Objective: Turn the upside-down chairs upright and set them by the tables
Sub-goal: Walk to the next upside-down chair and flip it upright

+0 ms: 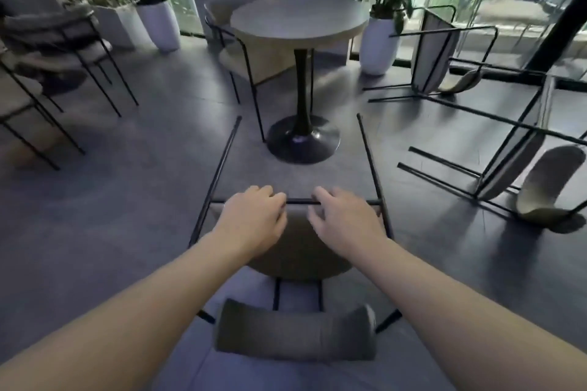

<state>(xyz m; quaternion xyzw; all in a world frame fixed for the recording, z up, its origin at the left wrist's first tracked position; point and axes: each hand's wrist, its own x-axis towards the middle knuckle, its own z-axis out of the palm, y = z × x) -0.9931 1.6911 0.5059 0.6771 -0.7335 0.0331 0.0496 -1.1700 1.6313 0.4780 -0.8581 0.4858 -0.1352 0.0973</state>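
Note:
An overturned chair [298,251] with thin black legs and a grey padded seat and backrest lies right in front of me, its legs pointing up and away toward the round table [298,20]. My left hand [252,220] and my right hand [344,220] both curl over the black crossbar between two legs, side by side. Two more overturned chairs lie on the floor at the right, one near [514,168] and one farther back [435,54]. An upright chair [232,54] stands behind the table on its left side.
Upright chairs [60,41] stand along the left edge. White planters with plants stand at the back left [158,24] and back right [378,44]. The table's black pedestal base [301,141] sits just beyond the chair's legs. Windows run along the right wall.

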